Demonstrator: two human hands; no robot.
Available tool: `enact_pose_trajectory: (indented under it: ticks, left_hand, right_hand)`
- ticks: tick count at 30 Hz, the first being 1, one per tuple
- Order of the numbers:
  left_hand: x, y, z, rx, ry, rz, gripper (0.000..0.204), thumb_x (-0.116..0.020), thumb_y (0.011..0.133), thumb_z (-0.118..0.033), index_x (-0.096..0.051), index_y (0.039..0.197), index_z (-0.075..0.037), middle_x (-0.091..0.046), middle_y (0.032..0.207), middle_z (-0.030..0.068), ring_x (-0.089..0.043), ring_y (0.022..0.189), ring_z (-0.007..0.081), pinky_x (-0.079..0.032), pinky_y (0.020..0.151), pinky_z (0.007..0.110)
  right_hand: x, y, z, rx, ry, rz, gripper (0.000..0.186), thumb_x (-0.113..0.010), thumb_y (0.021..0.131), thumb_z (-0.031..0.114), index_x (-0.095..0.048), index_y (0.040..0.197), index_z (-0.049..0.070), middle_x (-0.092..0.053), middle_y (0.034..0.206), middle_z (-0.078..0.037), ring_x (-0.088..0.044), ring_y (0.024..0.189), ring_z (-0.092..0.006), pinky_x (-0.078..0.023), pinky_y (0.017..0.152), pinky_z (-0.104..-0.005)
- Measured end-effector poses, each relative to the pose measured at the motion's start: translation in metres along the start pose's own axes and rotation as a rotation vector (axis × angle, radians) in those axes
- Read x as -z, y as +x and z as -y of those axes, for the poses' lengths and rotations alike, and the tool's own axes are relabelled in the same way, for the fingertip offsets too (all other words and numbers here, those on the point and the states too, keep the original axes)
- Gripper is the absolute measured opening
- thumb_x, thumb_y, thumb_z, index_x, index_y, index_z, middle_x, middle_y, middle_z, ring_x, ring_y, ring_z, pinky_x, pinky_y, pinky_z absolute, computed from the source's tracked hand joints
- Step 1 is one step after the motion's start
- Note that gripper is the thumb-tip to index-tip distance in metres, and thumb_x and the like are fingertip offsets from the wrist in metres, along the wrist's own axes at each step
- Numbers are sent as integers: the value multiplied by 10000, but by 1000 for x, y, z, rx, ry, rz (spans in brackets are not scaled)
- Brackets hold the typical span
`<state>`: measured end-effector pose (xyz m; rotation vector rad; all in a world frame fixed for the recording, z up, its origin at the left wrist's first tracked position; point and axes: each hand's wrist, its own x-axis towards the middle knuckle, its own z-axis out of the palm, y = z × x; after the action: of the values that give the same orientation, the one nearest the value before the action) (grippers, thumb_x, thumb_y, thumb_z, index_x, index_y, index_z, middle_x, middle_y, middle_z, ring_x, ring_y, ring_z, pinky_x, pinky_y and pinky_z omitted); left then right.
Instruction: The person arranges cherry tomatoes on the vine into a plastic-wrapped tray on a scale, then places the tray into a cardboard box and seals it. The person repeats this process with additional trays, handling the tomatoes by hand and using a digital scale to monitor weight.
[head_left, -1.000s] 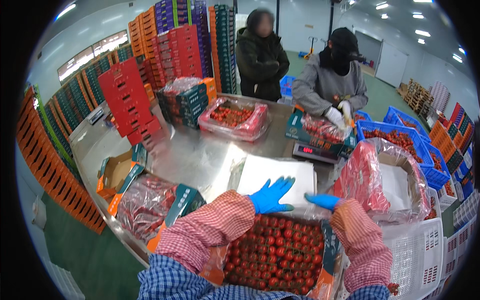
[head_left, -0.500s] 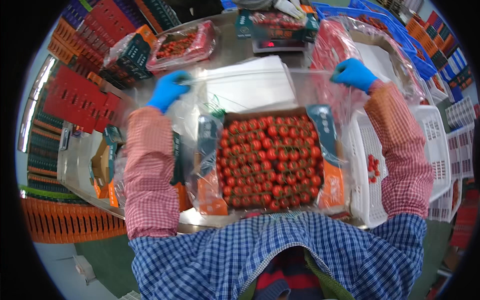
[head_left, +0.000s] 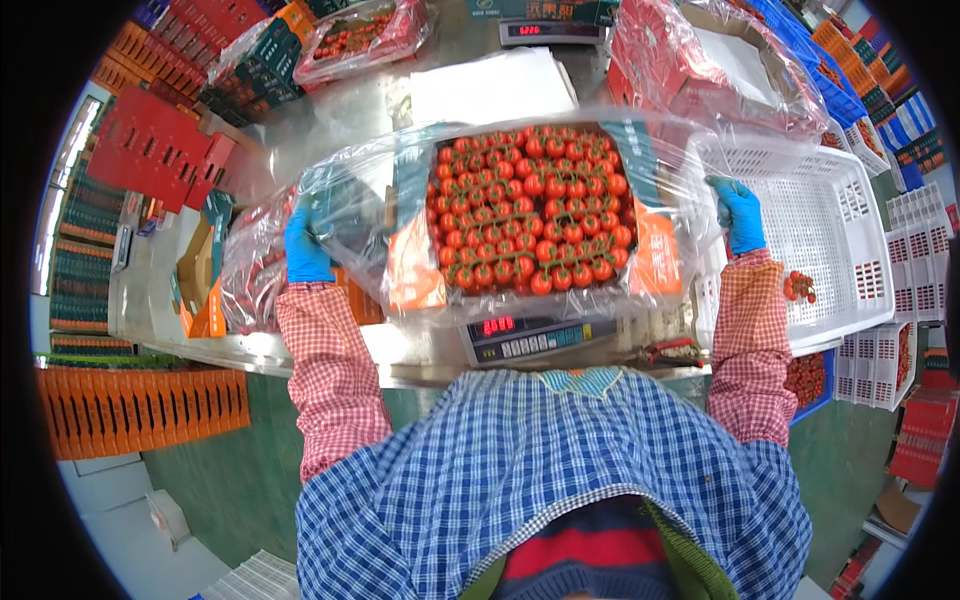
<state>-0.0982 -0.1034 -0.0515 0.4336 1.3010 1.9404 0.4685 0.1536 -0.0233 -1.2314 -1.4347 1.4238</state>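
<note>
A shallow cardboard carton (head_left: 410, 265), green and orange, is filled with rows of red cherry tomatoes (head_left: 530, 210) on green stems. Thin clear plastic film (head_left: 345, 235) lies loosely over and around it, stretched out to both sides; whether it is a bag or a sheet I cannot tell. My blue-gloved left hand (head_left: 308, 248) is closed on the film's left side. On the right, my gloved right hand (head_left: 740, 215) pinches the opposite side beside the white basket. Partly covered by the carton's near edge is a scale (head_left: 540, 342) with a lit red display.
White paper (head_left: 490, 90) lies behind the carton. The white plastic basket (head_left: 870, 230) on the right holds a few tomatoes. A second scale (head_left: 550, 32) and film-wrapped red cartons (head_left: 640, 70) stand farther back. Red-handled clippers (head_left: 675, 350) lie at the near table edge.
Both hands have come down toward me, drawing the film across the carton. The carton sits farther from me, and the near scale has come into sight. The view has also shifted.
</note>
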Motion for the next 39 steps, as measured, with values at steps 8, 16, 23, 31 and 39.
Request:
enact_pose_trajectory:
  ticks: [8, 16, 23, 31, 39]
  left_hand:
    - [84, -74, 23, 186, -209, 371, 423, -440, 922, -185, -408, 1325, -61, -571, 1073, 90, -559, 824, 187, -460, 729, 300]
    - [-22, -136, -81, -661, 915, -50, 914, -743, 694, -342, -244, 1398, -42, -449, 1283, 166, -448, 1122, 339, -416, 851, 414]
    - [-126, -34, -17, -175, 1329, 583, 543, -718, 661, -33, -561, 1181, -50, -638, 887, 117, -584, 676, 216, -475, 630, 325]
    - [-217, -44, 57, -794, 1304, 939, 405, -608, 809, -210, -550, 1198, -113, -565, 1184, 134, -550, 1050, 279, -432, 877, 415]
    - [-268, -46, 84, -713, 1728, 1160, 530, -481, 856, -445, -461, 1250, -92, -454, 1281, 218, -423, 1182, 383, -316, 964, 518]
  right_hand:
    - [29, -69, -50, 7, 147, -119, 410, -563, 860, 196, -510, 1220, 6, -562, 794, 5, -514, 676, -80, -459, 702, -236]
    - [-6, -50, 101, 557, 38, -393, 353, -535, 870, 230, -540, 1144, 8, -593, 804, -77, -558, 706, -141, -477, 765, -293]
    - [-182, -7, 63, 691, -672, 952, 406, -622, 787, 361, -615, 1009, 21, -631, 841, -144, -596, 777, -208, -472, 727, -353]
    - [-229, 118, 90, 1563, -1029, -499, 504, -675, 670, 271, -561, 1142, 139, -629, 960, -133, -635, 837, -260, -507, 686, -445]
    - [-217, 17, 79, 754, -1232, 210, 129, -654, 647, 173, -715, 758, 152, -662, 752, -92, -650, 720, -242, -522, 634, -348]
